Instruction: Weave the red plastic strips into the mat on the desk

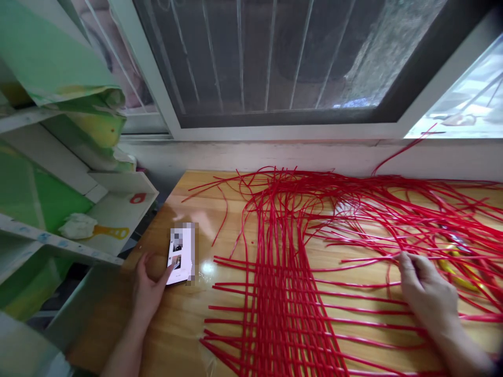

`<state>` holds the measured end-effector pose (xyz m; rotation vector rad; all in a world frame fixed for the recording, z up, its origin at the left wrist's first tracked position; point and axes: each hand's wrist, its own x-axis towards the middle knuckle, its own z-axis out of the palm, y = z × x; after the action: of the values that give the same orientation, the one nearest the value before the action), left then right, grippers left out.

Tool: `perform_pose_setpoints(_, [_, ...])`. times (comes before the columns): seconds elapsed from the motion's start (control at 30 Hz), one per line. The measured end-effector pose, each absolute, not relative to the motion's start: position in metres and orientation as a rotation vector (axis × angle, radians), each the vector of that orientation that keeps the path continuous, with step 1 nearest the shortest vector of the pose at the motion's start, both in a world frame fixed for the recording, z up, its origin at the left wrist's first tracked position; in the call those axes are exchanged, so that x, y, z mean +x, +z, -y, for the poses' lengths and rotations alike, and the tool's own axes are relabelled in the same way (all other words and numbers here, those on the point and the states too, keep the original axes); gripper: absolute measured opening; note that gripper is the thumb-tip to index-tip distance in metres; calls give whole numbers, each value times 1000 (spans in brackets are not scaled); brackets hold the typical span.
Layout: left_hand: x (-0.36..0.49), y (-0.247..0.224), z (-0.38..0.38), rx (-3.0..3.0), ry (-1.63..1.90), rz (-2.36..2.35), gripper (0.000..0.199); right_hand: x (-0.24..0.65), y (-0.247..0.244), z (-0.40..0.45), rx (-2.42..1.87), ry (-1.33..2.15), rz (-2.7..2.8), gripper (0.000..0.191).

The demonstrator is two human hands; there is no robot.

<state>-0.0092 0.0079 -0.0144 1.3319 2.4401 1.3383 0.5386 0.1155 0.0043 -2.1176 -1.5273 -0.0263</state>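
Observation:
My left hand [148,285] rests on the table with thumb and fingers apart, the thumb tip touching the lit screen of a phone [183,254] that lies flat. With fingers pinched together, my right hand [428,290] grips a thin red plastic strand [373,259] at the right. Between the hands lies a woven panel of red strands [285,309], its lengthwise strands crossed by several sideways ones whose ends stick out left and right. Loose red strands [314,183] spread in a tangle behind the panel and to the right.
Yellow-handled pliers or cutters [456,267] lie partly under strands beyond my right hand. A shelf [113,209] at the left holds a yellow-handled brush or scraper [112,231] and a red ring-shaped item [137,198]. Behind the wooden table [220,220] is a window [291,132].

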Motion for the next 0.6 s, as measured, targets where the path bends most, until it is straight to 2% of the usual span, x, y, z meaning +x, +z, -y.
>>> perform_pose_setpoints(0.2, [-9,-16,-7,1296,1303,-2475,78,537,7,-114,-2185,56,1494,33])
perform_pose_setpoints(0.6, [-22,-31,-6,1126,1468,-2389,64,539,10,-114,-2221,120,1480,31])
